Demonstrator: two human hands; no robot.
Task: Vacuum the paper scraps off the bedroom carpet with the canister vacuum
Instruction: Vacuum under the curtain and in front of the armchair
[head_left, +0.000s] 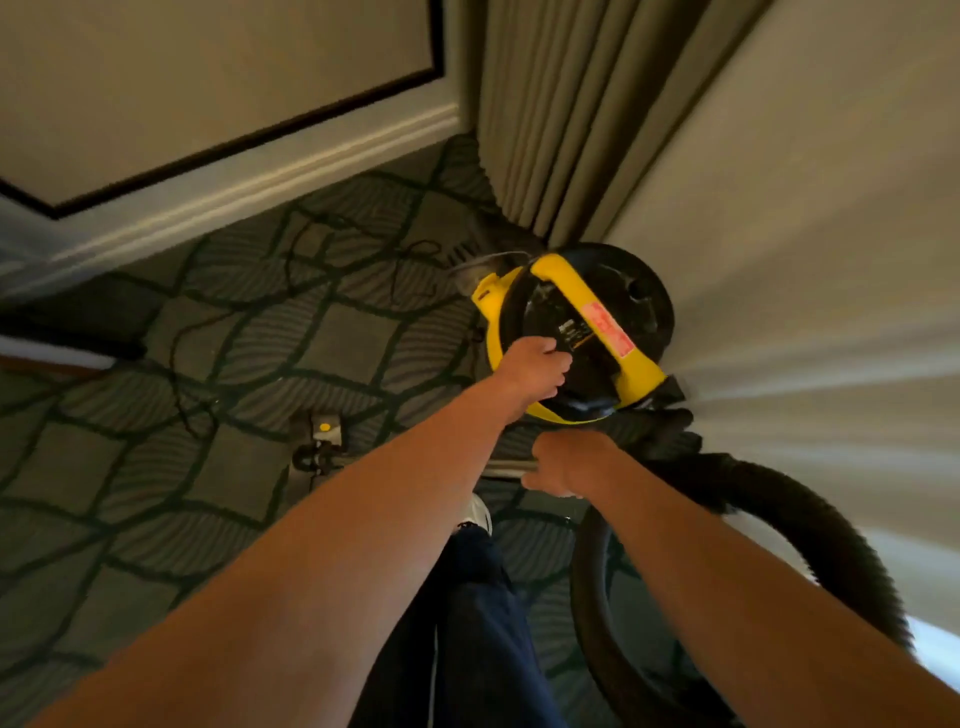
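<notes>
A yellow and black canister vacuum (587, 322) stands on the patterned green carpet (208, 519), beside the curtain and a white bed cover. My left hand (535, 366) rests on its black top near the front rim, fingers curled down; the grip itself is hidden. Just below it, my right hand (563, 465) grips the metal wand (501, 465). The black ribbed hose (810, 519) loops from the canister's front round to the lower right. The floor nozzle (319, 441) with a yellow dot lies on the carpet at the wand's left end. No paper scraps show.
A thin black power cord (311, 260) trails in loops over the carpet toward the wall. The beige wall panel and white skirting (260, 176) run along the back left. Grey curtains (571, 130) hang at the back. My dark trouser leg and white shoe (480, 514) are below.
</notes>
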